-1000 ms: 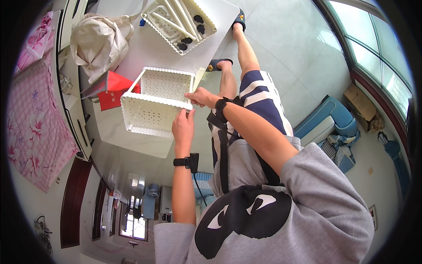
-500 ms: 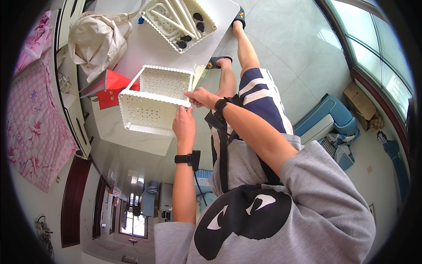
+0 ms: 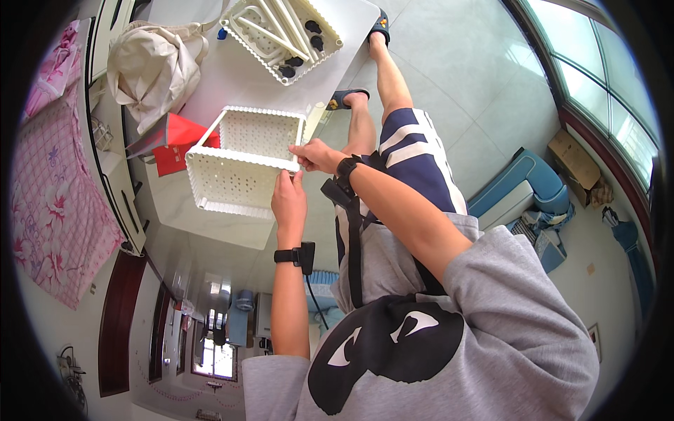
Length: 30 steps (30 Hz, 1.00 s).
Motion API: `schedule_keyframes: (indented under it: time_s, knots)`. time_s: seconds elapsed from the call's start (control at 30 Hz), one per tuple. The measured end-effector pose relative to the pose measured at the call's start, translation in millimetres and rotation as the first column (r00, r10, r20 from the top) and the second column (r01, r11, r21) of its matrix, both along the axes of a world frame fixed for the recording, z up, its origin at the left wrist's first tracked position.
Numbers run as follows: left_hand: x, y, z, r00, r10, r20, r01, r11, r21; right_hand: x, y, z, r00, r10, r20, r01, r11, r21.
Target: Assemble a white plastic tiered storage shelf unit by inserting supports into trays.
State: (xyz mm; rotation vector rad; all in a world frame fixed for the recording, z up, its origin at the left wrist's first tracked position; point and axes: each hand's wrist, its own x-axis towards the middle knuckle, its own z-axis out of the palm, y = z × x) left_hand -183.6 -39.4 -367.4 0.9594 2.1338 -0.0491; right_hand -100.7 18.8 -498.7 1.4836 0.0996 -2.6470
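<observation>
1. White table (image 3: 232, 81), its right edge running beside the person's legs.
2. White rack (image 3: 239, 181), two perforated trays joined by poles, over the table's near right corner; whether it rests there, I cannot tell.
3. Cream cloth bag (image 3: 151, 74), slumped toward the left edge.
4. White tray (image 3: 316, 62) near the right edge, bearing loose poles (image 3: 286, 31).
5. Left hand (image 3: 288, 202), gripping the rack's nearer tray corner; right hand (image 3: 317, 156), fingers pinching its right pole.
6. Black pieces (image 3: 316, 43), inside the white tray.

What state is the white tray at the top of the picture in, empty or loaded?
Loaded: several white tubes and black pieces lie in the white tray. Its far edge is cut off.
</observation>
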Motion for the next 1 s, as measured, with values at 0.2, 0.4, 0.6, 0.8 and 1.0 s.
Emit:
schedule_keyframes:
  time_s: [0.2,0.4,0.6,0.8,1.0]
  knots:
    - [-0.2,4.1,-0.6,1.0,0.004,0.022,-0.003,1.0,-0.026,-0.8,2.9,5.0,0.997,0.062,0.052,-0.063,0.998,0.027]
    - [-1.4,9.2,-1.7,1.0,-0.015,-0.001,0.015,0.999,-0.044,-4.5,0.3,4.0,0.996,0.012,0.084,-0.02,0.995,0.1]
    - [-5.6,10.9,-4.7,1.0,0.0,-0.025,-0.003,0.993,-0.115,-3.5,7.9,15.8,0.957,0.22,0.188,-0.256,0.947,0.193]
    - [-7.8,6.6,-12.9,0.999,-0.009,-0.053,0.005,0.996,-0.088,0.2,11.3,19.8,0.946,0.252,0.205,-0.298,0.926,0.233]
    - [4.6,-48.6,-1.9,0.889,0.435,0.14,-0.457,0.859,0.231,11.1,29.5,37.0,0.875,0.266,0.405,-0.485,0.488,0.726]
